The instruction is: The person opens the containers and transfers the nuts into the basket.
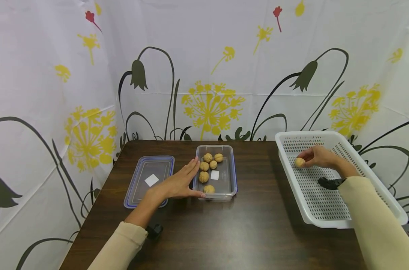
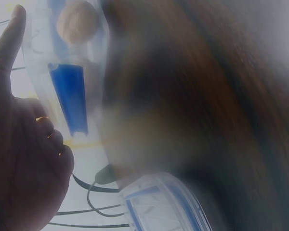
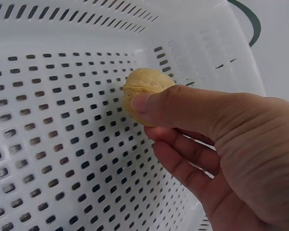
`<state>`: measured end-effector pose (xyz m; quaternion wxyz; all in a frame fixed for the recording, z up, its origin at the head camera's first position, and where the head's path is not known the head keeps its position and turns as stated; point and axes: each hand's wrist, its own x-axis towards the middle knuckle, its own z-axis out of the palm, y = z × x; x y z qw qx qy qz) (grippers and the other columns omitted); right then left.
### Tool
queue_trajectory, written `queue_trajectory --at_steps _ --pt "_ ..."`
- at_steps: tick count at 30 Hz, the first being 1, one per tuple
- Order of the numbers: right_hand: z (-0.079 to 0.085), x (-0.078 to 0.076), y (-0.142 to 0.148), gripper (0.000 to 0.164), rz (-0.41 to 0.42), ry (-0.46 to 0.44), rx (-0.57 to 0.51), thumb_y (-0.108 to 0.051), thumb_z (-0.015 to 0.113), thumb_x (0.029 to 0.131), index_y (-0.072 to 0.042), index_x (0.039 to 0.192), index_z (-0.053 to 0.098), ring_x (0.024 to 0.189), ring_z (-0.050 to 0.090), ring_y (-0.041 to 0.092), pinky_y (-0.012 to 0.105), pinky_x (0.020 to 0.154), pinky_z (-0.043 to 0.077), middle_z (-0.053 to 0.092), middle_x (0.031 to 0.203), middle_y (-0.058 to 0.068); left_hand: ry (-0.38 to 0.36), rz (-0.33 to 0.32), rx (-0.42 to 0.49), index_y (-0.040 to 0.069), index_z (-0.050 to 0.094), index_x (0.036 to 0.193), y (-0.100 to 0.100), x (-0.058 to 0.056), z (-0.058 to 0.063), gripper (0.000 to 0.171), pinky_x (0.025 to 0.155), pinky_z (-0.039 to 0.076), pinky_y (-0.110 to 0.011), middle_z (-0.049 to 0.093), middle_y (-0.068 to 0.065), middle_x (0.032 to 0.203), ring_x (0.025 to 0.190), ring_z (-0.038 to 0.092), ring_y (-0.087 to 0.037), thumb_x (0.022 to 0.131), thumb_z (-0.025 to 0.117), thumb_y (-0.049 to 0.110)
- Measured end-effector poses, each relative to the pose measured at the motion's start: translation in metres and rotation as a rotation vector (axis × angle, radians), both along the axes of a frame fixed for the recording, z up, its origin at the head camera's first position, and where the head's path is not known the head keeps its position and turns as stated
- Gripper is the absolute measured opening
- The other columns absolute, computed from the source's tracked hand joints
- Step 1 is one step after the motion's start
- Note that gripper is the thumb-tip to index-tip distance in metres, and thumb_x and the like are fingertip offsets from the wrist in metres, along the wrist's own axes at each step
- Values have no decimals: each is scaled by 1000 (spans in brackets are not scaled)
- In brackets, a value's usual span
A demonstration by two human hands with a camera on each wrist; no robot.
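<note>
Through my head camera, I have a walnut [image 1: 299, 162] at the tips of the right hand [image 1: 319, 156], pinched between thumb and fingers, inside the white basket [image 1: 326, 206] near its far left corner. The left hand [image 1: 181, 183] lies along the left side of the clear container [image 1: 226, 165], its fingers straight and close together, the thumb held apart and reaching along the near edge. Six loose walnuts [image 1: 203, 176] sit in that container, mostly in its left half, beside a small white square [image 1: 215, 174]. Left of the container, its blue-edged lid [image 1: 143, 191] lies flat on the dark bench [image 1: 258, 225], carrying another white square [image 1: 152, 180]. A flower-printed cloth [image 1: 211, 37] hangs behind everything.

My left wrist feed is hazy. It gives me the left palm in shadow, one digit extended, and a blue latch [image 2: 71, 98] on the container wall, with one blurred walnut showing above it. Whether the fingers press on the wall, I cannot tell from here.

My right wrist feed is sharper: the thumb overlaps the near face of the held walnut, leaving its seam and upper side bare, while two other fingers show bent below it. I can also make out the slotted floor and walls of the basket here, but not whether the walnut touches that floor.
</note>
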<state>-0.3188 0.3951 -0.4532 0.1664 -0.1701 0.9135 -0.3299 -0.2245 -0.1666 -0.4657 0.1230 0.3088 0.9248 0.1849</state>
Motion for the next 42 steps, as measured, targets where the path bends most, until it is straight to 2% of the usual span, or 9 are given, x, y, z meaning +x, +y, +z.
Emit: queue_trajectory --at_steps 7,14,19,30,37,42 --pt "-10 -1 6 39 9 23 58 -8 87 88 13 117 73 93 72 21 19 76 55 79 105 19 0 -4 -3 -1 3 168 1 -1 -1 123 131 15 -55 -4 -22 177 164 1 -37 91 77 60" --pt "-8 1 7 43 24 39 47 -8 87 87 15 120 71 92 73 18 19 78 56 78 107 22 -9 1 4 0 2 168 1 0 1 123 131 14 -55 -5 -22 177 164 1 -38 91 78 59" --pt "-5 5 8 47 2 25 40 -10 88 86 14 123 70 93 72 19 20 79 56 78 109 21 -12 -2 4 0 2 168 2 0 2 123 131 14 -55 -5 -22 177 164 1 -37 91 77 59" --pt "15 9 5 48 47 154 57 -9 86 87 13 126 70 106 74 38 20 84 55 74 121 28 -9 -5 2 -1 4 168 1 0 2 123 131 14 -55 -4 -22 177 164 2 -38 91 78 59" --pt "36 11 -6 42 74 228 26 -5 86 87 12 123 72 103 75 37 20 80 58 76 115 25 -4 -8 5 -1 4 168 1 -1 2 123 131 12 -55 -5 -22 176 164 1 -37 91 77 59" --pt "47 13 -18 41 61 251 9 -7 86 88 8 125 73 103 75 30 18 80 57 76 117 24 4 -9 2 -1 4 168 0 0 1 123 131 12 -55 -4 -22 176 164 2 -36 91 77 60"
